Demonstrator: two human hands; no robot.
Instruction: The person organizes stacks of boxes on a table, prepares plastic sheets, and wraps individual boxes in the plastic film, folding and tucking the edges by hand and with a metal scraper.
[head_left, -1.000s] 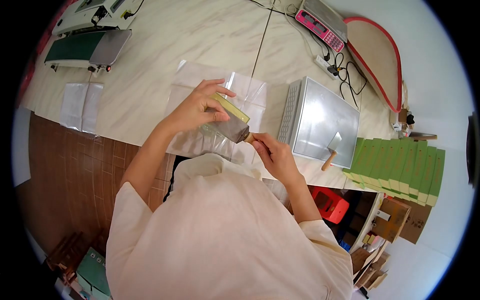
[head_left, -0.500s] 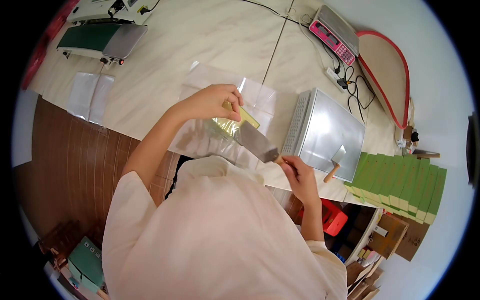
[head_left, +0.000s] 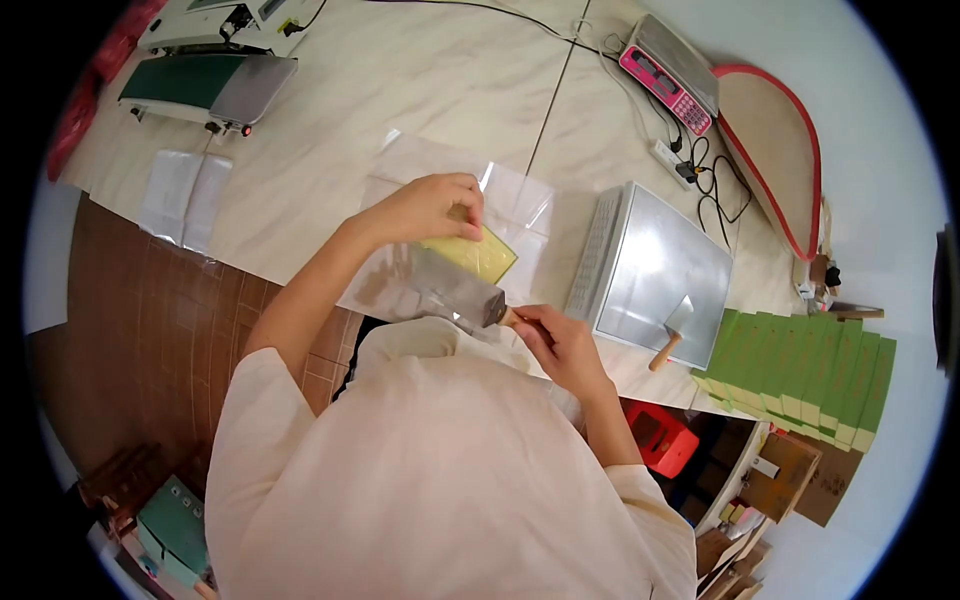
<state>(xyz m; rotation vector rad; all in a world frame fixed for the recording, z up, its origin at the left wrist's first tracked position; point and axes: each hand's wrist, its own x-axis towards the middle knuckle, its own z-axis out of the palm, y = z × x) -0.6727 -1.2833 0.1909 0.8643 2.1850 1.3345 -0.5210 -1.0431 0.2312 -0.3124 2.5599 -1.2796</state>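
Observation:
My left hand (head_left: 445,208) has its fingertips pressed down on a flat yellow packet (head_left: 482,256), pinching or holding its far edge; the exact grip is partly hidden. Clear plastic film (head_left: 515,200) is spread beneath on the table. In my right hand (head_left: 560,345) is a scraper (head_left: 462,290), gripped by its wooden handle. Its broad metal blade points left and lies along the packet's near edge, over loose film; whether it touches the packet I cannot tell.
On the right, a silver metal box (head_left: 660,270) carries a second scraper (head_left: 680,316). Beyond are a scale (head_left: 665,85), a power strip (head_left: 672,163) and cables. Several green boxes (head_left: 800,365) stand in a row at right. A belt machine (head_left: 185,82) and plastic bags (head_left: 185,195) lie left.
My right hand has moved left and slightly nearer my body. The blade has shifted from the packet's right corner to its near side, and more yellow shows. My left hand has hardly moved.

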